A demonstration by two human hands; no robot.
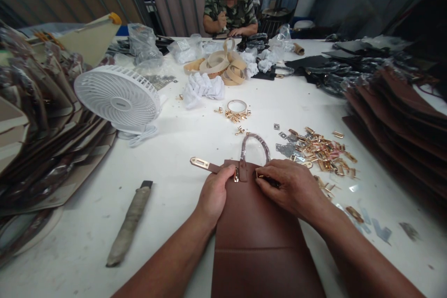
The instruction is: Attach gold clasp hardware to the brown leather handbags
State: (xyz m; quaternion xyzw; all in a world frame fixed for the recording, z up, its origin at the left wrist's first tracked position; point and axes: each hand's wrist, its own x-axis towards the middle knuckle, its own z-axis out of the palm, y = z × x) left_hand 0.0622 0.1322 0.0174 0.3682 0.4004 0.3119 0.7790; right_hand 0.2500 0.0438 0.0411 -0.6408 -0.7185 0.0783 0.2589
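A brown leather bag (258, 228) lies on the table in front of me, its wrapped handle (260, 138) standing up at the far end. My left hand (213, 195) is closed on the bag's left edge, thumb beside a small gold metal fitting (236, 175). A strap with a gold plate (200, 163) sticks out past that hand to the left. On the right of the handle, my right hand (295, 185) pinches another gold fitting (257, 175) against the leather; its fingers hide most of that piece.
Loose gold fittings (328, 151) and grey metal plates (380, 230) lie right. A wrapped tool (131, 223) and a white fan (118, 98) are left. Brown bag pieces are stacked left (70, 158) and right (394, 130). Tape rolls (218, 65) lie farther back; a person (230, 14) sits opposite.
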